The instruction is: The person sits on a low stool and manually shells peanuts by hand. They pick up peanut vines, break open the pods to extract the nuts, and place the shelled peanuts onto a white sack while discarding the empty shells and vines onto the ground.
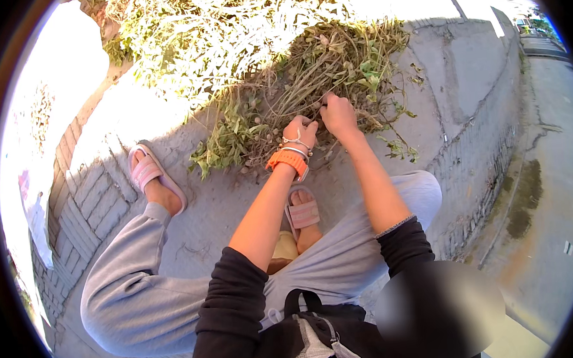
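Observation:
A heap of uprooted leafy plants, their stems tangled and partly dried, lies on the ground before me. My left hand, with an orange watch and bracelets on the wrist, is at the heap's near edge, its fingers bent among the stems. Close beside it on the right, my right hand has its fingers curled at the stems. Small round pods or nuts show among the roots. What either set of fingertips pinches is too small and hidden to tell.
My feet in pink slide sandals rest on grey concrete near the heap. More plants lie in bright sun at the back. Patterned paving is at the left, a lower paved strip at the right. A blurred round patch covers the lower right.

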`<state>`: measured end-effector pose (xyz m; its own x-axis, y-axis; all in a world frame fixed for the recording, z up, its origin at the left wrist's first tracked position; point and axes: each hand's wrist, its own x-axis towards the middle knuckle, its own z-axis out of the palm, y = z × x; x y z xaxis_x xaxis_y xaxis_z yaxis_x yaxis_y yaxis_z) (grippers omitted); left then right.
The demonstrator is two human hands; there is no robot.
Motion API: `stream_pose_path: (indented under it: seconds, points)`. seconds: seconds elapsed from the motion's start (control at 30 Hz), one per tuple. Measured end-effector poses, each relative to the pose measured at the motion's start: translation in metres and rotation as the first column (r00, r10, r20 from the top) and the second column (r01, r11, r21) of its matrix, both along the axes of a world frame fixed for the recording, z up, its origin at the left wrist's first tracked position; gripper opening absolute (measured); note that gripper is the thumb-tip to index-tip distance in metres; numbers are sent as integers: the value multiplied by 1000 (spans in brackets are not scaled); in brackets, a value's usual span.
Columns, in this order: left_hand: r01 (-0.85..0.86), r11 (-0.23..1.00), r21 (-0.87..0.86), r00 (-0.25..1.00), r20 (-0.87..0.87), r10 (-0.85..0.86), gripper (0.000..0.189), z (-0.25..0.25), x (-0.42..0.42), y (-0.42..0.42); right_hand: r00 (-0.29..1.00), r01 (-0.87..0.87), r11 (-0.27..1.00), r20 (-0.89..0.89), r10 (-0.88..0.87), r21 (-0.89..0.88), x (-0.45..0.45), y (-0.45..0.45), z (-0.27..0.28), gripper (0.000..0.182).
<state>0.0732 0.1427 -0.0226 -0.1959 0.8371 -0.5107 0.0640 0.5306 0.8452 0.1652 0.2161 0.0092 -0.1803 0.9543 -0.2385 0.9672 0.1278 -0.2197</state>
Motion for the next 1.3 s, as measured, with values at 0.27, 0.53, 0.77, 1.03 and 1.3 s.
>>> stream_pose_path:
  seconds: [0.27,0.53,0.77,1.03,1.3]
  points:
    - [-361,925,119,861,423,281,27,22,-11,-11,888,-113,952,-458,-31,-285,16,-8,53,10]
    - [-188,966,-176,695,671,257,22,48,-14,-7,858,-231,939,-508,74,-254,17,-21,78,12]
    - [-251,835,-490,-59,868,492,21,37,12,-15,880,-307,941,-417,226,-139,21,-24,72,15]
    - [-254,805,-536,-162,844,511,20,25,28,-12,936,-280,959,-234,261,-50,23,-33,71,18]
    - [-405,842,-356,275,831,484,23,48,9,-31,875,-204,970,-469,120,-134,32,-34,75,16]
